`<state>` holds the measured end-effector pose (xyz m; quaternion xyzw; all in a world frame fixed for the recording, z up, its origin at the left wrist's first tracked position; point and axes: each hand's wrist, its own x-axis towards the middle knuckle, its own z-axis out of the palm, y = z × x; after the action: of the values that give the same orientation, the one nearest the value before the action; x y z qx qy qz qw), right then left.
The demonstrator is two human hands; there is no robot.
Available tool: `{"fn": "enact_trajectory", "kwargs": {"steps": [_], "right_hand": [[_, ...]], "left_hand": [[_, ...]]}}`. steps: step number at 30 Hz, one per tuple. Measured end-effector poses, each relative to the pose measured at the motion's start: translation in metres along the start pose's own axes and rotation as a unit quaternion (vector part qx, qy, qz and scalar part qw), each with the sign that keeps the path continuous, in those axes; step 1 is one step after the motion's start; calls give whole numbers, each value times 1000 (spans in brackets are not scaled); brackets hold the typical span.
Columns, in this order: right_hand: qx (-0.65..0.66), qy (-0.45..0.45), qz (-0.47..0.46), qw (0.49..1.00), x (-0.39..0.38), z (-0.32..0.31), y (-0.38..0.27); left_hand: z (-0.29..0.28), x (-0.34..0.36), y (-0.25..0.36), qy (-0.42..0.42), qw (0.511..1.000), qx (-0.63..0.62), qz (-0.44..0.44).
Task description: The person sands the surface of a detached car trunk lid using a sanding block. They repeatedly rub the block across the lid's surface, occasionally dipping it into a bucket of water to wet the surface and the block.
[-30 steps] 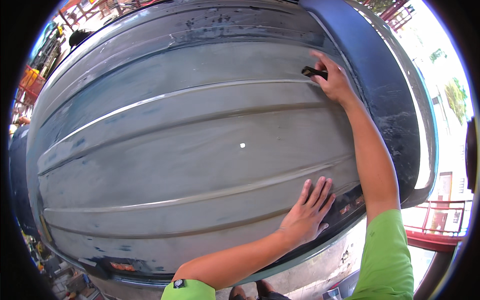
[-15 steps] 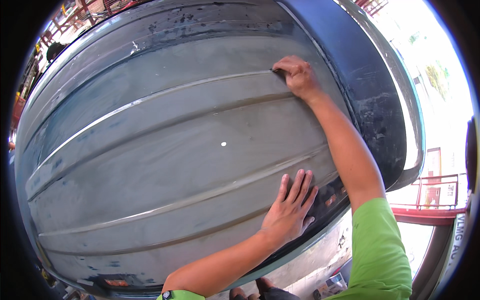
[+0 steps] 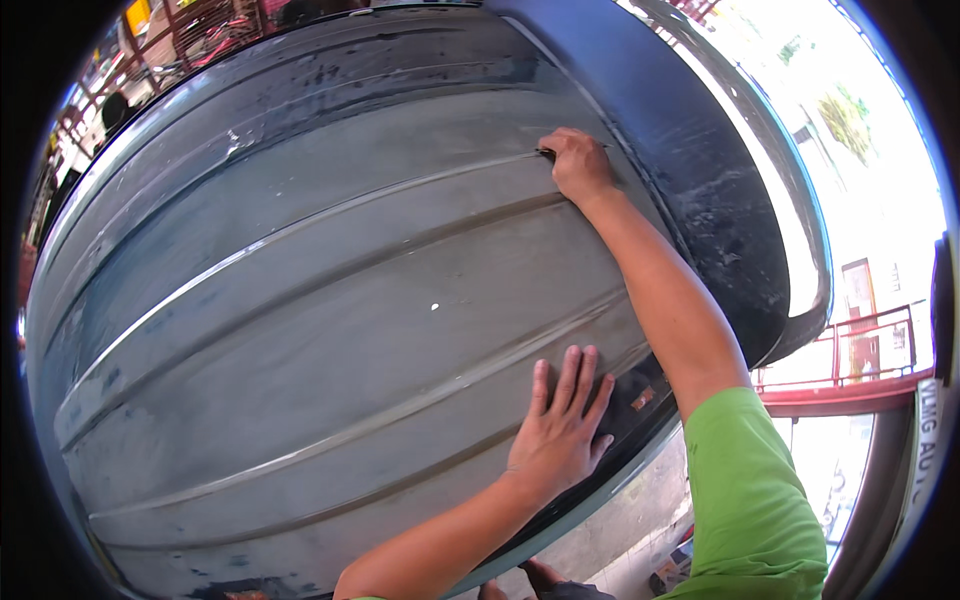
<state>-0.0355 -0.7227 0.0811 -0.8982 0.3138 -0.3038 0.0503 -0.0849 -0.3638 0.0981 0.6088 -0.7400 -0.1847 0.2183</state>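
A vehicle roof [image 3: 330,330] with long raised ribs fills most of the view, its surface dull grey and patchy. Near the windscreen end, my right hand [image 3: 582,165] is closed on a small, thin dark piece [image 3: 546,153]; its kind is mostly hidden by the fingers. That piece sits at the end of a pale, shiny rib [image 3: 400,190]. Closer to me, my left hand [image 3: 556,430] rests flat on the roof near its side edge, fingers spread, holding nothing. A small white spot [image 3: 434,307] shows on the grey surface between the ribs.
Beyond the roof's right end lies the dark windscreen [image 3: 735,215]. A red metal railing [image 3: 850,395] stands at the right, beside a bright outdoor area. Red metal framework [image 3: 215,35] and clutter fill the far left. Below the roof's near edge, pale floor [image 3: 635,520] shows.
The whole view has shifted slightly. My right hand stays at the same rib end, its wrist and fingers turned a little. My left hand remains flat on the roof.
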Motion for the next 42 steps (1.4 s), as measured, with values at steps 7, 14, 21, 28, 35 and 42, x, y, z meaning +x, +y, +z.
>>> {"fn": "enact_trajectory", "kwargs": {"steps": [7, 14, 21, 28, 35, 42], "right_hand": [[191, 49, -152, 968, -16, 79, -105], [39, -3, -25, 999, 0, 21, -56], [103, 19, -137, 985, -14, 161, -324], [-36, 12, -79, 996, -5, 31, -83], [348, -43, -66, 934, -13, 161, -284], [-67, 59, -130, 988, -7, 39, -94]], "left_hand": [[-3, 2, -3, -127, 990, -59, -14], [16, -3, -1, 49, 999, -9, 8], [34, 8, -5, -14, 958, 285, -23], [5, -2, 0, -86, 996, 9, -6], [49, 4, -5, 32, 999, 6, -12], [11, -3, -6, -26, 999, 17, 26]]}}
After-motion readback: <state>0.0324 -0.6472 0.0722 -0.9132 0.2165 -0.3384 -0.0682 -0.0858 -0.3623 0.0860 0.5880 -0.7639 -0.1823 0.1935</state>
